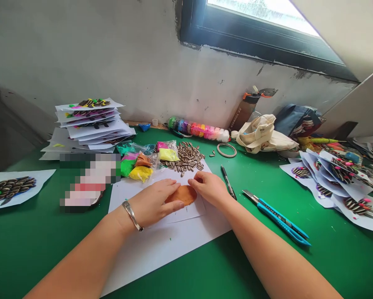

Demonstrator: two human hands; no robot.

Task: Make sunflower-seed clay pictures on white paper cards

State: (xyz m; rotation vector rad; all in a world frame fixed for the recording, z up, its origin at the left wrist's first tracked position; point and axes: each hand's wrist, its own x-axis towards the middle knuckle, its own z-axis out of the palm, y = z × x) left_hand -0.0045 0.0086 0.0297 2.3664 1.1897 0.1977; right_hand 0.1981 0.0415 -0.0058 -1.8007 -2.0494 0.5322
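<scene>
A flat oval of orange modelling clay (pixel 186 196) lies on a small sheet of white paper (pixel 192 214), which rests on a larger white sheet (pixel 149 257). My left hand (pixel 158 199), with a silver bracelet at the wrist, covers the clay's left end; its fingers are stretched out and the thumb is apart along the near edge. At the upper right edge of the clay, my right hand (pixel 209 187) has its fingers curled and thumb and forefinger pressed together on the rim. Short pencil-like marks show on the paper just below the clay.
Behind the hands are bags of coloured clay (pixel 141 172) and a heap of striped sunflower seeds (pixel 189 157). A pen (pixel 228 182) and a blue utility knife (pixel 280 220), blade out, lie at right. Seed-covered papers (pixel 339 178) and a paper stack (pixel 93 124) flank the green table (pixel 298 274).
</scene>
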